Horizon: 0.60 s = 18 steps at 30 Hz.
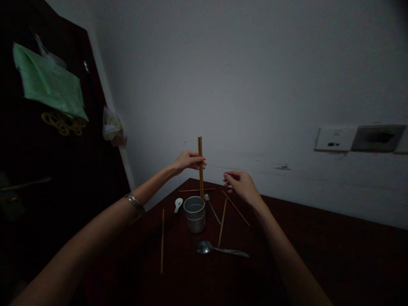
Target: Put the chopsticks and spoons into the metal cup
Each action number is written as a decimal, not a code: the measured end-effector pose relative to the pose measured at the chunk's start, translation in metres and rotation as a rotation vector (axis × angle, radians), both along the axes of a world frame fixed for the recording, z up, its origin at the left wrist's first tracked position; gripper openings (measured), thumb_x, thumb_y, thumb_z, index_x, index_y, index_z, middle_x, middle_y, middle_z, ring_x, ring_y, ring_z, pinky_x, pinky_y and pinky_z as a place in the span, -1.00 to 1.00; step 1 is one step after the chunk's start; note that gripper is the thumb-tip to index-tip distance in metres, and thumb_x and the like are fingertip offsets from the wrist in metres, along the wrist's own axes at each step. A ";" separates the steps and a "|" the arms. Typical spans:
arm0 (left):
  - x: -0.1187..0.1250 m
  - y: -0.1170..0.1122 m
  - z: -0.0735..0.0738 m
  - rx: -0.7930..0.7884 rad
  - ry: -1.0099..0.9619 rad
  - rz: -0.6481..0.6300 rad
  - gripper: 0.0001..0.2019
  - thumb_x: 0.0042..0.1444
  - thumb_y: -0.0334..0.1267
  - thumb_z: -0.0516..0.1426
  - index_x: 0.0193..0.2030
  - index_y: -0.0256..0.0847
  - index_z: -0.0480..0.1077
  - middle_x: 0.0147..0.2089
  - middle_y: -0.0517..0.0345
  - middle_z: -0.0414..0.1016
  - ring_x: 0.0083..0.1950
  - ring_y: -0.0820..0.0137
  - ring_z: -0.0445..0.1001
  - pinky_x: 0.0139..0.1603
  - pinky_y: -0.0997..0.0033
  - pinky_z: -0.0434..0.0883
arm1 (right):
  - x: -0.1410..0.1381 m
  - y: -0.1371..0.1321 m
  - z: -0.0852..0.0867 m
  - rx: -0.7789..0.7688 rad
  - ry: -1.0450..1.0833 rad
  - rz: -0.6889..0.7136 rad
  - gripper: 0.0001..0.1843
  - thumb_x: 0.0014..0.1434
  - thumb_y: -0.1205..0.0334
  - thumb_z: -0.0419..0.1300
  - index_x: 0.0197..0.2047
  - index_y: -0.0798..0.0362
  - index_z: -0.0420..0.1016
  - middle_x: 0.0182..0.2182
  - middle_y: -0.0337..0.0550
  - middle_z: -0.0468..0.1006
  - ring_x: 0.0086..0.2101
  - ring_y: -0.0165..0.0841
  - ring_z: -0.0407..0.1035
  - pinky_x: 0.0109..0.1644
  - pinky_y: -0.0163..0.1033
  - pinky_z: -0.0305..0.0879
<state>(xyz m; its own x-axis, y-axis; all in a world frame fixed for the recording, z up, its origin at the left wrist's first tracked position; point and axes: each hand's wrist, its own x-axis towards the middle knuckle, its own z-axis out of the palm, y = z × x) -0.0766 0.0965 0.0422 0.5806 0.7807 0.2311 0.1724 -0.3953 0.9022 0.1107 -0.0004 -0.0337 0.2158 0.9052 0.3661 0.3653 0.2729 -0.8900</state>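
My left hand (188,161) is closed on a pair of wooden chopsticks (200,148), held upright with their lower ends at the rim of a small metal cup (194,213) on the dark wooden table (287,238). My right hand (240,185) hovers to the right of the chopsticks, its fingers loosely curled and nothing in them. Loose chopsticks lie about the cup: one to the left (162,240), one in front (222,222), one under my right hand (236,208), one behind (196,190).
A large metal spoon (219,249) lies in front of the cup, a white ceramic spoon (177,205) to its left, another metal spoon (211,207) to its right. A dark door (47,170) with a green bag (47,83) stands left; wall sockets (334,139) at right.
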 end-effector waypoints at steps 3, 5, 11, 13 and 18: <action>0.010 -0.019 0.021 0.082 -0.073 -0.032 -0.71 -0.05 -0.17 0.20 -0.28 -0.40 0.39 -0.31 -0.07 0.52 -0.36 0.40 0.50 -0.31 0.38 0.40 | -0.012 -0.011 0.012 0.092 0.090 0.094 -0.68 0.07 0.17 0.11 -0.19 0.24 0.48 -0.32 0.00 0.53 -0.36 -0.37 0.42 -0.56 -0.44 0.38; 0.017 -0.032 0.025 0.109 -0.096 -0.056 -0.72 -0.03 -0.17 0.19 -0.29 -0.40 0.40 -0.31 -0.06 0.51 -0.36 0.42 0.49 -0.29 0.37 0.40 | -0.019 -0.018 0.018 0.146 0.106 0.148 -0.65 0.04 0.13 0.14 -0.20 0.22 0.50 -0.32 -0.03 0.54 -0.34 -0.35 0.41 -0.55 -0.41 0.40; 0.026 -0.058 0.011 0.095 -0.152 -0.011 -0.75 0.00 -0.18 0.17 -0.33 -0.40 0.42 -0.39 0.00 0.50 -0.39 0.47 0.45 -0.31 0.39 0.41 | -0.031 -0.030 0.024 0.168 0.083 0.200 -0.66 -0.04 0.11 0.19 -0.29 0.21 0.53 -0.46 -0.14 0.53 -0.53 -0.47 0.35 -0.58 -0.41 0.34; 0.021 -0.059 0.009 0.082 -0.182 -0.001 -0.75 0.01 -0.18 0.16 -0.33 -0.40 0.41 -0.39 0.02 0.48 -0.38 0.47 0.45 -0.33 0.42 0.41 | -0.033 -0.033 0.026 0.159 0.062 0.197 -0.67 -0.05 0.11 0.19 -0.32 0.22 0.53 -0.49 -0.15 0.52 -0.57 -0.48 0.32 -0.59 -0.41 0.32; -0.014 -0.044 0.014 0.079 -0.230 0.184 -0.72 0.03 -0.14 0.14 -0.27 -0.38 0.38 -0.45 0.09 0.44 -0.43 0.50 0.45 -0.37 0.48 0.40 | -0.024 -0.035 0.025 0.049 -0.111 0.111 -0.72 -0.04 0.14 0.17 -0.36 0.20 0.54 -0.57 -0.16 0.50 -0.64 -0.50 0.29 -0.59 -0.41 0.23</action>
<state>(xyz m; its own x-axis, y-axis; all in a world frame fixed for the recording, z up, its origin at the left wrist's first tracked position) -0.0910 0.0530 0.0562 0.3562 0.8424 0.4042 0.0425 -0.4468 0.8936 0.0867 -0.0359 -0.0083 0.0713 0.9018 0.4263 0.4255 0.3590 -0.8307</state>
